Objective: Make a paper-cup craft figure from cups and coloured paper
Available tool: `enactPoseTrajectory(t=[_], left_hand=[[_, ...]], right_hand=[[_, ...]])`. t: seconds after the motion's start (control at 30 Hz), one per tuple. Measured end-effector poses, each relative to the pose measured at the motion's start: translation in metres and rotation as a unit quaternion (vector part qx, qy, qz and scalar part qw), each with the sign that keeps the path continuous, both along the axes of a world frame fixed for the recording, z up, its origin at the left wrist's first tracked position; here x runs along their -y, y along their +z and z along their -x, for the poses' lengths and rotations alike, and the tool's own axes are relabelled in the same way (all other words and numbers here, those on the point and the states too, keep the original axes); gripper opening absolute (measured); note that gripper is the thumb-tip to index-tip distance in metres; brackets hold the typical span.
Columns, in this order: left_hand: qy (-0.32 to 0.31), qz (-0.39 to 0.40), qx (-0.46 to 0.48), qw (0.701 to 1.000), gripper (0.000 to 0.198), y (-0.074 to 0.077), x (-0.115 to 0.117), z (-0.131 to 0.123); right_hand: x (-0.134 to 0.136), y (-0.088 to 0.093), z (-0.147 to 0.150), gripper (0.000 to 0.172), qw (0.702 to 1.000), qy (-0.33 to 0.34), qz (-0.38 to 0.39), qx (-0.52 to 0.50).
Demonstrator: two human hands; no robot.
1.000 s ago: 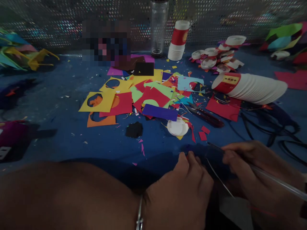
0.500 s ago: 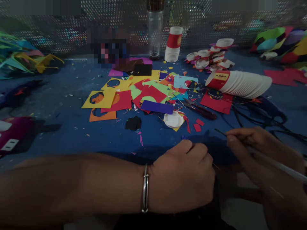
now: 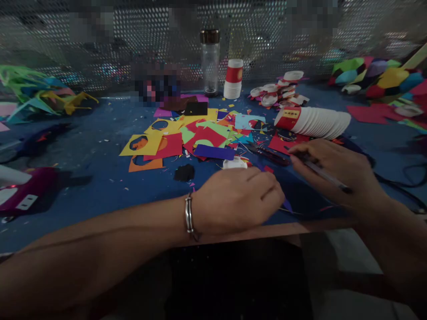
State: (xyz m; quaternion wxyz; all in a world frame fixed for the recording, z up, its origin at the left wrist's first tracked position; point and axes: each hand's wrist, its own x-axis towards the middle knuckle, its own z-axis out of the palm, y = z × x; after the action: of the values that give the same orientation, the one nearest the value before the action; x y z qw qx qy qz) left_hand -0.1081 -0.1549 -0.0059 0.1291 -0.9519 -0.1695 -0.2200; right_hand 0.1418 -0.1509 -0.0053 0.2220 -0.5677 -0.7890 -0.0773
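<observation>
My left hand (image 3: 238, 195), with a metal bangle (image 3: 188, 216) on the wrist, lies near the blue table's front edge with its fingers curled onto a small dark purple paper piece (image 3: 287, 205). To its right, my right hand (image 3: 336, 171) is closed round a thin pen-like tool (image 3: 320, 172) whose tip points left over the table. A small white paper lid (image 3: 235, 163) lies just beyond my left knuckles.
Coloured paper sheets with cut-out circles (image 3: 187, 138) are strewn mid-table. A sleeve of red-and-white paper cups (image 3: 313, 121) lies on its side at right, a short cup stack (image 3: 233, 79) and a clear bottle (image 3: 210, 62) stand at the back. Black cables (image 3: 396, 186) run at right.
Both hands have moved up and away from me over the table. The view has tilted up, showing the table's front edge and more of the mesh wall.
</observation>
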Motion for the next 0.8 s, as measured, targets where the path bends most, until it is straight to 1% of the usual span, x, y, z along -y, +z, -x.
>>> enactPoseTrajectory(t=[0.03, 0.1, 0.2, 0.27, 0.37, 0.47, 0.5, 0.57, 0.63, 0.67, 0.73, 0.8], left_hand=[[0.001, -0.012, 0.020, 1.000, 0.044, 0.000, -0.007, 0.004], [0.000, -0.020, 0.075, 0.997, 0.038, -0.004, -0.021, 0.010], [-0.014, 0.021, 0.172, 0.985, 0.026, -0.012, -0.035, 0.013], [-0.027, 0.054, 0.229, 0.972, 0.023, -0.015, -0.040, 0.012], [-0.029, 0.104, 0.288, 0.952, 0.015, -0.014, -0.040, 0.010], [0.012, 0.156, 0.331, 0.931, 0.009, -0.010, -0.039, 0.009], [0.032, 0.176, 0.349, 0.920, 0.008, -0.010, -0.041, 0.009], [0.068, 0.222, 0.394, 0.889, 0.008, -0.011, -0.046, 0.009], [0.083, 0.284, 0.433, 0.852, 0.010, -0.014, -0.055, 0.009], [0.078, 0.320, 0.444, 0.833, 0.011, -0.016, -0.059, 0.009], [0.081, 0.404, 0.427, 0.805, 0.015, -0.019, -0.067, 0.009], [0.097, 0.459, 0.419, 0.777, 0.019, -0.020, -0.071, 0.010]], right_hand=[[-0.004, 0.000, -0.002, 0.030, 1.000, 0.015, 0.002, 0.015], [-0.012, -0.003, -0.007, 0.035, 0.998, 0.044, 0.014, 0.039], [-0.021, -0.007, -0.016, 0.039, 0.997, 0.051, 0.022, 0.061], [-0.026, -0.009, -0.021, 0.041, 0.995, 0.065, 0.028, 0.073], [-0.030, -0.008, -0.026, 0.040, 0.993, 0.076, 0.036, 0.080], [-0.029, -0.004, -0.027, 0.038, 0.995, 0.068, 0.029, 0.065], [-0.028, -0.003, -0.025, 0.037, 0.996, 0.062, 0.025, 0.062], [-0.027, 0.000, -0.021, 0.035, 0.996, 0.058, 0.024, 0.065], [-0.029, 0.002, -0.015, 0.033, 0.994, 0.072, 0.030, 0.083], [-0.031, 0.003, -0.012, 0.032, 0.991, 0.084, 0.032, 0.095], [-0.039, 0.003, -0.005, 0.031, 0.986, 0.108, 0.036, 0.124], [-0.048, 0.003, 0.001, 0.028, 0.980, 0.123, 0.049, 0.146]])
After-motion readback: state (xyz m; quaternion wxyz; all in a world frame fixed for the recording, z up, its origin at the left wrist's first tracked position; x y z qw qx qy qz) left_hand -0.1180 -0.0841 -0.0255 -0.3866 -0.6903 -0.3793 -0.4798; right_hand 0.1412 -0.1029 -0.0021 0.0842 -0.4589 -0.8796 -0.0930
